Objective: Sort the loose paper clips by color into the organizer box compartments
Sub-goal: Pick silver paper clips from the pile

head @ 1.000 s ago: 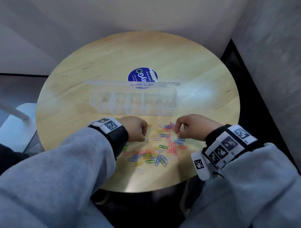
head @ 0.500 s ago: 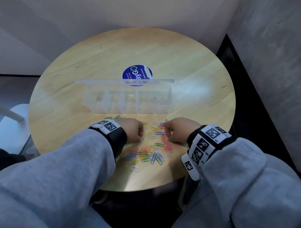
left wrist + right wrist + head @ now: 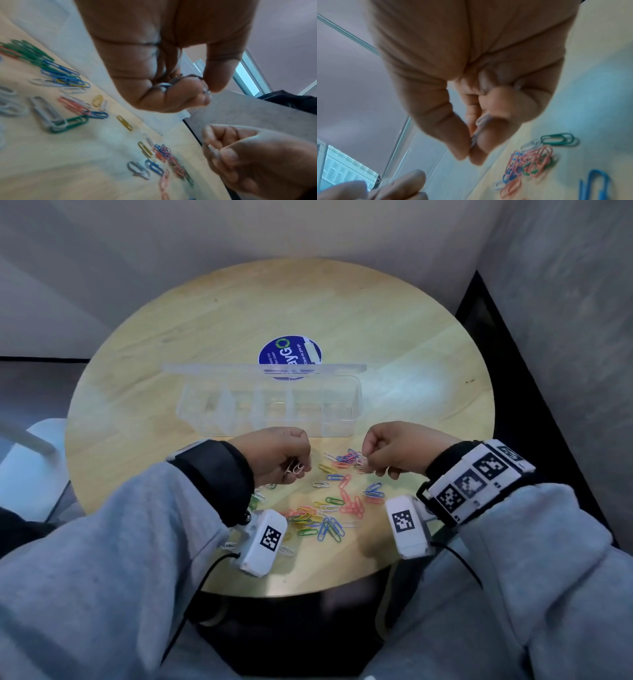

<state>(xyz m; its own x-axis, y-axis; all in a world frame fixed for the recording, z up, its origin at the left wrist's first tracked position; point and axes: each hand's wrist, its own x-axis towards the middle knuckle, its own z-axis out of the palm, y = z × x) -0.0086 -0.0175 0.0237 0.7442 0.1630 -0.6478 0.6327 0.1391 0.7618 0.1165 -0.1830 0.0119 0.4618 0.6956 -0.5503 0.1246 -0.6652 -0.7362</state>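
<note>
Two hands up off the round pale-wood table, both curled tight. Left hand bunched into a loose fist, fingers and thumb closed round a small clutch of white wire clips, thin loops poking out by the thumb. Right hand pinching a single white paper clip between thumb and forefinger, remaining fingers tucked into the palm. Between and just below the two hands, loose paper clips scattered flat on the smooth grain: slim rounded loops coated in red, blue, green, yellow, white, some tangled in a knot right under the right fingertips. Just beyond the knuckles, clear plastic organizer box, long and rectangular, ribbed into a row of compartments, lid hinged open and standing behind it; contents hard to make out through the glossy walls. Further out, round blue sticker half hidden by the lid. Grey fleecy sleeves, marker-printed wristbands.
</note>
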